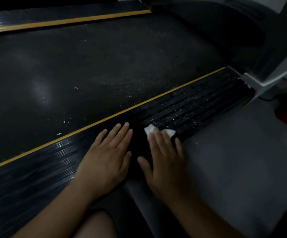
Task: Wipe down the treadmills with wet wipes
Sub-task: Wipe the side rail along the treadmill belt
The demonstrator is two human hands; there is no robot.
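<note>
A black treadmill belt (96, 69), speckled with white crumbs, fills the upper left. Its near side rail (196, 102) is black and ribbed, with a yellow stripe along the belt edge. My left hand (108, 158) rests flat on this rail, fingers straight. Just to its right, my right hand (165, 160) presses a white wet wipe (150, 129) onto the rail with straight fingers. The wipe shows in front of the fingertips; most of it is hidden beneath the hand.
The far side rail (67, 18) with its yellow stripe runs along the top. A grey upright base (259, 81) stands at the rail's right end. Grey floor (233, 160) lies to the right of the rail. My bare knee (94, 225) is at the bottom.
</note>
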